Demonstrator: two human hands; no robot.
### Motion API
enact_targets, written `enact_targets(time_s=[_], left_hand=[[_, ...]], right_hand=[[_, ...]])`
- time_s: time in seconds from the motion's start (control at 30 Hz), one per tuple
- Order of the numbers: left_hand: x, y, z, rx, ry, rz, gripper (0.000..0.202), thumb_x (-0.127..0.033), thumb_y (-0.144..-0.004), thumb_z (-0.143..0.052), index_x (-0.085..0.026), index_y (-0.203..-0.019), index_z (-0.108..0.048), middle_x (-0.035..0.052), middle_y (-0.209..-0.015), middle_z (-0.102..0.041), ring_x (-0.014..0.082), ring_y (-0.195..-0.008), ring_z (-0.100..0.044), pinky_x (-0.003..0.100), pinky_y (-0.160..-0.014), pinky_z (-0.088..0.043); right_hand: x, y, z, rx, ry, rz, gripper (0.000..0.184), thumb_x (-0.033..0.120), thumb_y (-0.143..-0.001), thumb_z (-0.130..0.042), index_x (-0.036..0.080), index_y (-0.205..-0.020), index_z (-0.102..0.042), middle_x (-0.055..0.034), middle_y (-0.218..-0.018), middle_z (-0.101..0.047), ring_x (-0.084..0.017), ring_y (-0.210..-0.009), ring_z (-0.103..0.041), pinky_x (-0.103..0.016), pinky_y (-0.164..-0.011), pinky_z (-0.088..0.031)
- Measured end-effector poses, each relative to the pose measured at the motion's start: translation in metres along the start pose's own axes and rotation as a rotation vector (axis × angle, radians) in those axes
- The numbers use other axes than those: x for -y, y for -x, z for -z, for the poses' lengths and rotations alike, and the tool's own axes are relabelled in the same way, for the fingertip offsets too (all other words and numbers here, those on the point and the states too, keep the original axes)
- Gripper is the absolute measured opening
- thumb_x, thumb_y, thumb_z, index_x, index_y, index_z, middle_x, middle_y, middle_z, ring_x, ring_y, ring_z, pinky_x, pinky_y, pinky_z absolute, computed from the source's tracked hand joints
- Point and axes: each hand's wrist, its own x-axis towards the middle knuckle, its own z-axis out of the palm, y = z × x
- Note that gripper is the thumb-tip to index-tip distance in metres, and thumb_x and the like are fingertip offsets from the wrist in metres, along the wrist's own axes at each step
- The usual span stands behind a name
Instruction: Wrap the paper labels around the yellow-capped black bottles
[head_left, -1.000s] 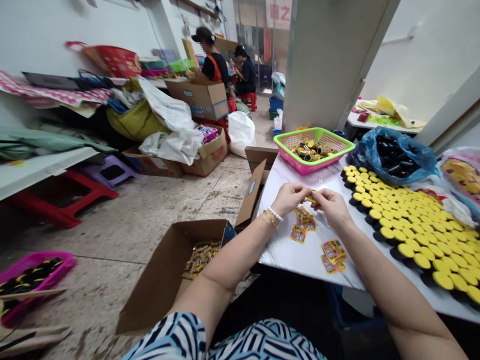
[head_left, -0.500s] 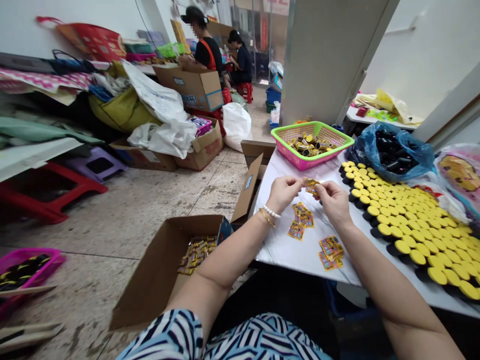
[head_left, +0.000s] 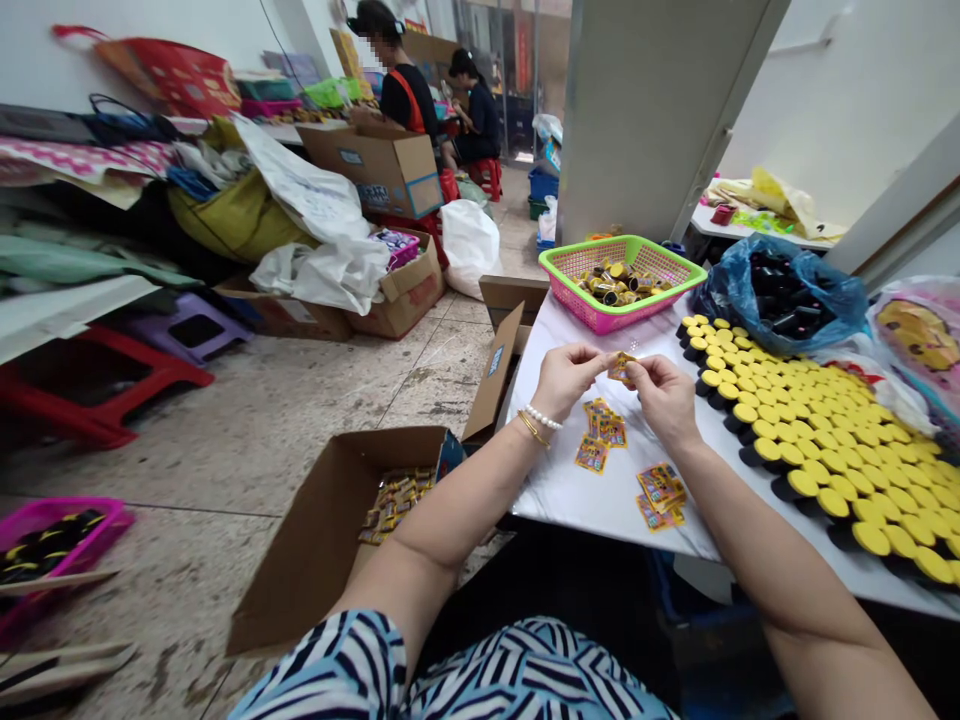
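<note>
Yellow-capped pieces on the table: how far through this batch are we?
Done, by the look of it: wrapped pieces lie in the cardboard box and the basket. In hand: left hand and right hand pinch one sticker. Left: loose stickers and many yellow-capped pieces in rows.

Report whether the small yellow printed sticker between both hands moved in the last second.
Yes: the small yellow printed sticker rose slightly from the loose stickers toward the pink-and-green plastic basket.
</note>
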Motion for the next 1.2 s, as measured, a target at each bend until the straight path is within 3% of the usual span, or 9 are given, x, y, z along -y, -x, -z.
enact_targets(time_s=[0.23,0.4,0.6,0.73,0.87,1.0,1.1,1.2], left_hand=[[-0.006,0.004,0.001,0.027,-0.031,0.084,0.050,-0.056,-0.061,-0.091,-0.013,-0.085,-0.081,0.0042,-0.073,-0.069,0.0074,-0.060,-0.047,0.021,-0.051,-0.032],[-0.002,-0.001,0.003,0.090,-0.017,0.144,0.050,-0.049,-0.059,-0.093,-0.012,-0.091,-0.083,0.0040,-0.067,-0.067,0.0087,-0.059,-0.049,0.021,-0.049,-0.027],[-0.002,-0.004,0.004,0.067,0.101,0.211,0.040,-0.042,-0.059,-0.092,-0.013,-0.079,-0.074,0.0028,-0.064,-0.065,0.0048,-0.048,-0.042,0.020,-0.045,-0.019],[-0.002,-0.004,0.005,0.105,0.134,0.246,0.038,-0.039,-0.063,-0.092,-0.013,-0.084,-0.074,0.0080,-0.075,-0.073,0.0050,-0.048,-0.048,0.019,-0.043,-0.018],[0.001,-0.008,0.009,0.156,0.161,0.280,0.040,-0.037,-0.065,-0.092,-0.011,-0.093,-0.080,0.0122,-0.087,-0.077,0.0047,-0.052,-0.051,0.018,-0.042,-0.018],[0.004,-0.013,0.012,0.224,0.225,0.334,0.033,-0.032,-0.065,-0.092,-0.011,-0.089,-0.082,0.0178,-0.113,-0.077,0.0038,-0.057,-0.053,0.017,-0.040,-0.016],[0.006,-0.017,0.013,0.242,0.260,0.375,0.030,-0.029,-0.067,-0.091,-0.012,-0.092,-0.083,0.0178,-0.122,-0.076,0.0015,-0.056,-0.049,0.015,-0.039,-0.015],[0.007,-0.020,0.013,0.200,0.300,0.427,0.027,-0.024,-0.070,-0.088,-0.013,-0.094,-0.083,0.0173,-0.122,-0.076,0.0009,-0.054,-0.047,0.014,-0.038,-0.014]], right_hand=[[-0.004,0.000,0.000,0.028,-0.011,0.039,0.028,0.048,-0.090,-0.072,0.021,-0.089,-0.071,-0.0009,-0.079,-0.071,-0.015,-0.071,-0.065,-0.029,-0.072,-0.054],[-0.003,0.002,-0.002,0.067,0.049,0.009,0.029,0.051,-0.088,-0.073,0.022,-0.091,-0.068,-0.0007,-0.083,-0.071,-0.016,-0.075,-0.067,-0.031,-0.077,-0.057],[0.001,-0.003,0.001,0.114,-0.069,0.004,0.034,0.049,-0.085,-0.076,0.021,-0.104,-0.070,-0.0041,-0.092,-0.076,-0.017,-0.077,-0.069,-0.033,-0.078,-0.058],[0.009,-0.018,0.031,0.083,0.263,0.087,0.037,0.054,-0.088,-0.071,0.021,-0.107,-0.074,-0.0071,-0.097,-0.075,-0.020,-0.082,-0.068,-0.036,-0.078,-0.057],[0.007,-0.030,0.061,0.213,0.789,0.205,0.044,0.046,-0.075,-0.085,0.025,-0.112,-0.078,-0.0128,-0.122,-0.069,-0.030,-0.104,-0.067,-0.043,-0.090,-0.054],[-0.011,-0.032,0.060,0.319,0.989,0.111,0.027,0.027,-0.078,-0.078,0.023,-0.104,-0.079,-0.0109,-0.100,-0.073,-0.026,-0.088,-0.069,-0.040,-0.085,-0.052],[-0.017,-0.035,0.056,0.264,0.874,0.078,0.021,0.023,-0.077,-0.075,0.022,-0.097,-0.077,-0.0071,-0.088,-0.074,-0.023,-0.079,-0.068,-0.038,-0.082,-0.053],[-0.008,-0.040,0.059,0.143,0.429,-0.047,0.026,0.033,-0.075,-0.079,0.021,-0.098,-0.075,-0.0055,-0.091,-0.075,-0.020,-0.073,-0.068,-0.036,-0.074,-0.056]])
